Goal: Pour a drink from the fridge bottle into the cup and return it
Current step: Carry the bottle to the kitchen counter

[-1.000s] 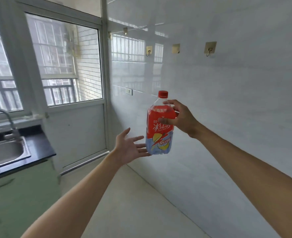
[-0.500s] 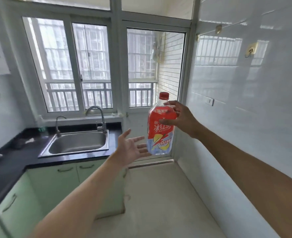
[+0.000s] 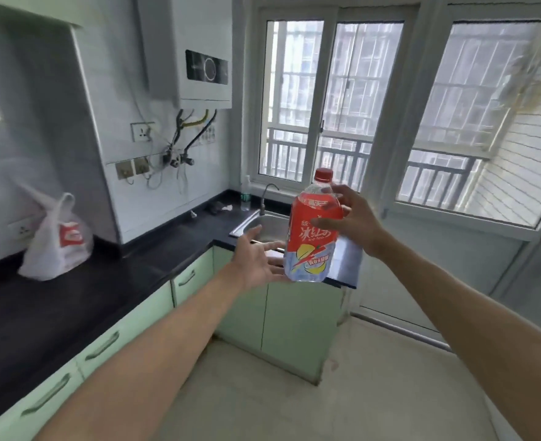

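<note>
You are gripping the bottle (image 3: 314,232) upright in your right hand (image 3: 355,221), fingers wrapped around its red label, while your left hand (image 3: 256,262) is spreading open just beside its base.

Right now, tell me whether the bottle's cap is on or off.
On. The red cap sits on the neck of the bottle, which the right hand holds nearly upright.

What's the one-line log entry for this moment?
right hand: holding bottle upright, red cap on | left hand: open beside bottle base | cup: not in view | pour: not started
</note>
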Tool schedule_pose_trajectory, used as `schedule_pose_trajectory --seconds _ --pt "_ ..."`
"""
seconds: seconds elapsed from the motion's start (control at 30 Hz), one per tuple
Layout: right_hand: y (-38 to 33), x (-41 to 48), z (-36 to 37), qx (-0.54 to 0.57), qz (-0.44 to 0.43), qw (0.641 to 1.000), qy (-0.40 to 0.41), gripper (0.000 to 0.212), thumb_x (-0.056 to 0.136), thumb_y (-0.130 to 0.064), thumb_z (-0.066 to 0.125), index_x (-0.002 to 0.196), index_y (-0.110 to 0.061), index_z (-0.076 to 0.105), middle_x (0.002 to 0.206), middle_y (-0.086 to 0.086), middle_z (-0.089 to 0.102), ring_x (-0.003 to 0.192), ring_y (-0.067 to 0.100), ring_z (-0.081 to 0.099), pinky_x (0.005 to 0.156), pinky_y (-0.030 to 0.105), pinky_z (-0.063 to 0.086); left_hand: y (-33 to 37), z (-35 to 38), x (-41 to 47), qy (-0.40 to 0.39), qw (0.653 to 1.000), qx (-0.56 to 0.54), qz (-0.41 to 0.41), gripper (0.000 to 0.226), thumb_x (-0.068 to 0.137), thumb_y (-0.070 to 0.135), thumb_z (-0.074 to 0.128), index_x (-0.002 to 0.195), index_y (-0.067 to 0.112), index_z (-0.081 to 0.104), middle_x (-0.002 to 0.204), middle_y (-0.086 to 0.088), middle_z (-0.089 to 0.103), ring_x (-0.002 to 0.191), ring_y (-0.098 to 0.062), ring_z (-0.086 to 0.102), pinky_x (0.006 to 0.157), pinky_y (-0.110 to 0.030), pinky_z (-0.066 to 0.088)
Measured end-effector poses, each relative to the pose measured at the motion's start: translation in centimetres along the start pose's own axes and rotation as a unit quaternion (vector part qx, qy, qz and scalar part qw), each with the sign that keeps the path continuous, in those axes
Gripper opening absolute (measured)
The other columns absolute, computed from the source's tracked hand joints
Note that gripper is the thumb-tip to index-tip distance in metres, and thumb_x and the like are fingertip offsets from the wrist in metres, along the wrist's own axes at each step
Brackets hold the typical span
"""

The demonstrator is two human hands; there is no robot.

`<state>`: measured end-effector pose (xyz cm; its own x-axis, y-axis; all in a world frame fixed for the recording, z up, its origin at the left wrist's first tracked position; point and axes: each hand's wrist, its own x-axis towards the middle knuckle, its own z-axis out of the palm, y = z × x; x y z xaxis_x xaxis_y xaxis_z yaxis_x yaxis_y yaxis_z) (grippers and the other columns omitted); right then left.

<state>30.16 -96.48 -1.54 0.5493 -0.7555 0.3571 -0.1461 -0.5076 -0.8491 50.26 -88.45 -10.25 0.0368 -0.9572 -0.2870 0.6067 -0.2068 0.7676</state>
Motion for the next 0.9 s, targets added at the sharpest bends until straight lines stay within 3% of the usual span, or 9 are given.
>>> schedule_pose_trajectory --seconds 0.2,0.37,0.57,0.9 --pt "-1.6 3.7 8.5 0.069 -0.025 0.993 -0.097 0.066 0.068 -0.004 0.084 0.125 -0.018 0.054 0.109 0.004 0.066 0.094 0.015 0.069 0.07 0.027 0.058 3.4 -6.4 -5.3 0.103 0.993 -0.009 0.057 0.074 0.092 0.057 0.04 0.138 -0.001 0.045 0.121 -0.031 0.059 0.097 -0.043 0.065 0.079 -0.055 0.053" --pt "-4.0 5.3 15.3 0.114 -0.031 0.98 -0.158 0.069 0.068 -0.005 0.084 0.129 -0.016 0.052 0.114 0.008 0.066 0.097 0.019 0.07 0.081 0.042 0.059 5.9 -11.5 -10.5 0.17 0.981 -0.023 0.09 0.076 0.093 0.059 0.037 0.142 0.001 0.041 0.128 -0.033 0.054 0.1 -0.043 0.063 0.084 -0.057 0.051" --pt "-7.1 6.6 22.3 0.117 -0.054 0.969 -0.21 0.073 0.067 -0.011 0.086 0.131 -0.016 0.05 0.118 0.011 0.064 0.1 0.024 0.069 0.084 0.046 0.059 8.0 -17.1 -14.8 0.195 0.972 -0.059 0.118 0.077 0.091 0.061 0.041 0.14 0.002 0.042 0.137 -0.036 0.051 0.12 -0.049 0.056 0.104 -0.065 0.039" --pt "-10.1 9.8 32.9 0.11 -0.079 0.957 -0.258 0.073 0.069 -0.015 0.087 0.132 -0.018 0.05 0.118 0.009 0.064 0.105 0.026 0.068 0.088 0.052 0.057 11.5 -25.5 -19.0 0.209 0.961 -0.096 0.153 0.079 0.093 0.063 0.037 0.142 0.002 0.042 0.137 -0.036 0.05 0.123 -0.053 0.052 0.096 -0.065 0.041"
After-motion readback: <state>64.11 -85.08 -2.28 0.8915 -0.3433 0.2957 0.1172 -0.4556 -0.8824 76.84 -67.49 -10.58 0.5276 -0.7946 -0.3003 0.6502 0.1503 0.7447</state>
